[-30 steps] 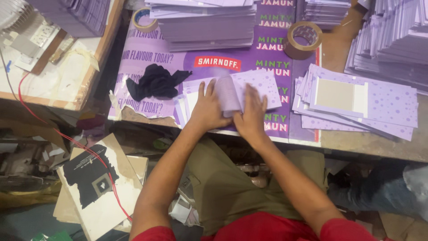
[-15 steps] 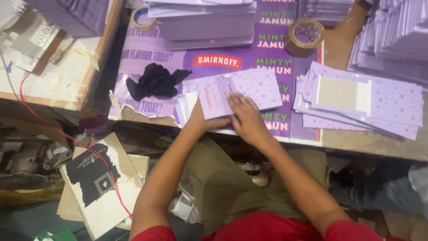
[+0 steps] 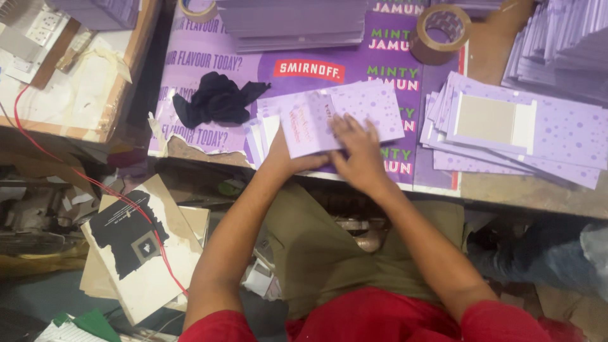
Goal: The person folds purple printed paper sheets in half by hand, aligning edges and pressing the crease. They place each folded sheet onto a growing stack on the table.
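A lilac dotted card sheet [image 3: 342,114] lies flat on the purple printed table cover [image 3: 209,57], on top of a few more such sheets. My right hand [image 3: 356,149] presses flat on the sheet's near right part, fingers spread. My left hand [image 3: 286,158] is mostly under the sheet's near left edge, with only wrist and heel showing. The left flap of the sheet looks folded over.
A black cloth [image 3: 215,98] lies left of the sheets. A fanned pile of lilac sheets [image 3: 513,126] lies to the right, more stacks [image 3: 291,25] at the back. Two brown tape rolls [image 3: 440,31] stand behind. Boxes and a red cable [image 3: 95,183] crowd the floor at left.
The curled sheet held up between both hands has been laid flat on the table. My right hand now presses it down and my left hand has slipped under its edge.
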